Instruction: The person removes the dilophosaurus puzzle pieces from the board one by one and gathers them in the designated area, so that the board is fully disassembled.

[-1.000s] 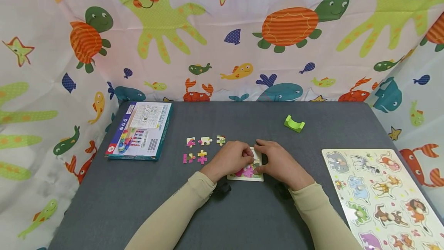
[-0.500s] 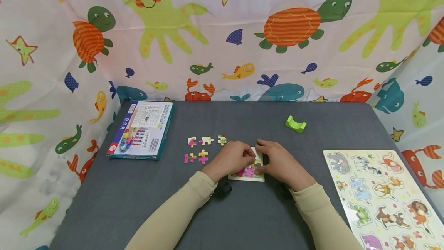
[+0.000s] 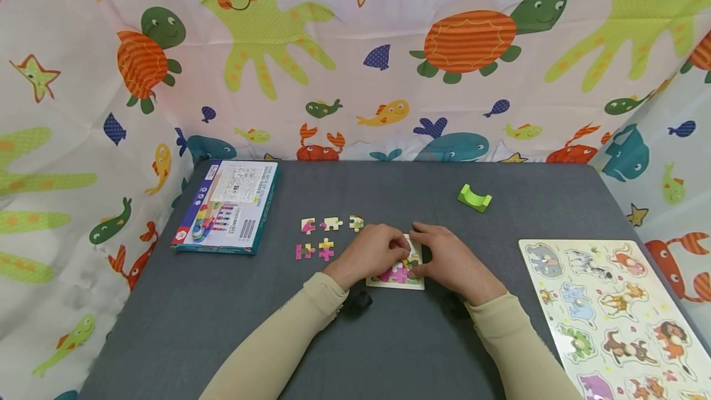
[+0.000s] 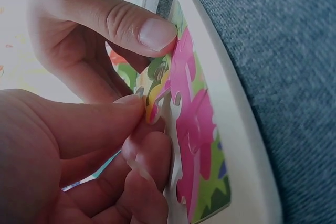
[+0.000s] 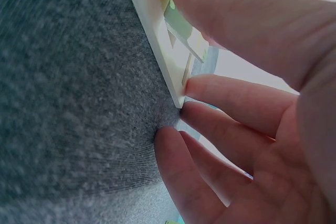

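A small jigsaw puzzle board with a pale rim lies flat between the two hands, its pink and green pieces partly filling it. My left hand pinches a puzzle piece of yellow, green and pink between thumb and fingers. That piece sits tilted over a bare gap in the board, one side raised, as the right wrist view shows. My right hand steadies the board from the right. Its thumb presses on the fitted pieces, while its fingers stretch along the far corner, fairly straight.
Loose jigsaw pieces lie in two rows left of the board. A boxed toy set lies at the back left, and a green curved block at the back right. A large animal peg puzzle covers the right side.
The head view has shifted slightly. Both hands stay over the board in nearly the same pose, with only slight movement at the left fingers.
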Demonstrator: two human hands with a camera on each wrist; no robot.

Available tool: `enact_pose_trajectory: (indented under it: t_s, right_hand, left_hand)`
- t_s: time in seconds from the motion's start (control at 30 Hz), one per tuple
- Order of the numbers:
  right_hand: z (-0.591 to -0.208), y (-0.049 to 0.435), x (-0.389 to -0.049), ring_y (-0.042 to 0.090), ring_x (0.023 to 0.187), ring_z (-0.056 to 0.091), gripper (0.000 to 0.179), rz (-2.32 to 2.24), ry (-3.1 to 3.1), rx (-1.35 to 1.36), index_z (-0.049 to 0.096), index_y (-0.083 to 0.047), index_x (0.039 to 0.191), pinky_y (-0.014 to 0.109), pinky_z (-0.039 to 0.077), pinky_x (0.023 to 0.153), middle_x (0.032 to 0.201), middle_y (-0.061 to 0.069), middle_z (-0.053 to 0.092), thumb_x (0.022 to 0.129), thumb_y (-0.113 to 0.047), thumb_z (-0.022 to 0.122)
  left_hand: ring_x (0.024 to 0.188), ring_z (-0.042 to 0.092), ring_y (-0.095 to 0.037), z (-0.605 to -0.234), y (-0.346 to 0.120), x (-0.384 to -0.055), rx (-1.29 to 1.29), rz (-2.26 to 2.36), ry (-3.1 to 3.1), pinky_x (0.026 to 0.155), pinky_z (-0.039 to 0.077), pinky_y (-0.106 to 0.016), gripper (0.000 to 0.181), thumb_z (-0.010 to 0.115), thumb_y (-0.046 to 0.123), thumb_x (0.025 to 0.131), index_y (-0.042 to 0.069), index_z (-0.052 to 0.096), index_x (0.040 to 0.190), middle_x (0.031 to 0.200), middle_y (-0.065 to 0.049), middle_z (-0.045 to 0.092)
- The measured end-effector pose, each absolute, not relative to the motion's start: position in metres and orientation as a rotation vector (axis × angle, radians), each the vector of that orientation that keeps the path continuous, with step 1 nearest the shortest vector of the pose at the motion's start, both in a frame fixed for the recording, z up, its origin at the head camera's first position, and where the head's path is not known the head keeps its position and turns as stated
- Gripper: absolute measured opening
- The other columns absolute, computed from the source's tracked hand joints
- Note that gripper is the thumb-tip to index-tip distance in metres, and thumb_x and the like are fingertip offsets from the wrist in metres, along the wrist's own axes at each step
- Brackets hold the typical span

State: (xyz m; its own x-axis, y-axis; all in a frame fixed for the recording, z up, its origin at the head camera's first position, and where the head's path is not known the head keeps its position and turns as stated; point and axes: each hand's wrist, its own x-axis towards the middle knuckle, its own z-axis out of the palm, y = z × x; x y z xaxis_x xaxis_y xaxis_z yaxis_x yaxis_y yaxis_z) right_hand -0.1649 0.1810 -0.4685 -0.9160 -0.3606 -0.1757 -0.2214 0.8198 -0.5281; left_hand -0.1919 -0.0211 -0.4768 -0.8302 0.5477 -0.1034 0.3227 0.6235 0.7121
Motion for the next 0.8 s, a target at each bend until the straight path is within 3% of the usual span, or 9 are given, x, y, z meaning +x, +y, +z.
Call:
enact_pose_trajectory:
  t_s: [0.23, 0.4, 0.8]
  right_hand:
    - [-0.466, 0.182, -0.166, 0.047, 0.154, 0.044, 0.074, -0.740, 2.735, -0.437, 0.061, 0.001, 0.150, 0.062, 0.042, 0.121, 0.166, 0.023, 0.048, 0.086, -0.021, 0.092]
    - [-0.465, 0.183, -0.166, 0.047, 0.154, 0.044, 0.076, -0.721, 2.734, -0.436, 0.060, 0.000, 0.151, 0.062, 0.042, 0.121, 0.167, 0.023, 0.047, 0.086, -0.022, 0.093]
    - [-0.467, 0.179, -0.165, 0.047, 0.155, 0.043, 0.079, -0.705, 2.716, -0.440, 0.058, -0.001, 0.154, 0.062, 0.041, 0.122, 0.168, 0.022, 0.045, 0.086, -0.024, 0.093]
  left_hand:
    - [0.062, 0.060, -0.007, -0.476, -0.021, -0.195, 0.703, 1.065, 2.514, 0.061, 0.049, -0.024, 0.013, 0.072, 0.022, 0.105, 0.016, 0.083, 0.107, 0.088, 0.007, 0.074]
    - [0.072, 0.063, -0.009, -0.467, -0.030, -0.199, 0.661, 1.074, 2.510, 0.066, 0.051, -0.026, 0.014, 0.071, 0.025, 0.106, 0.017, 0.083, 0.108, 0.090, 0.006, 0.075]
    - [0.089, 0.063, -0.017, -0.460, -0.099, -0.200, 0.441, 1.070, 2.598, 0.077, 0.052, -0.032, 0.009, 0.075, 0.024, 0.103, 0.020, 0.083, 0.106, 0.094, 0.005, 0.074]
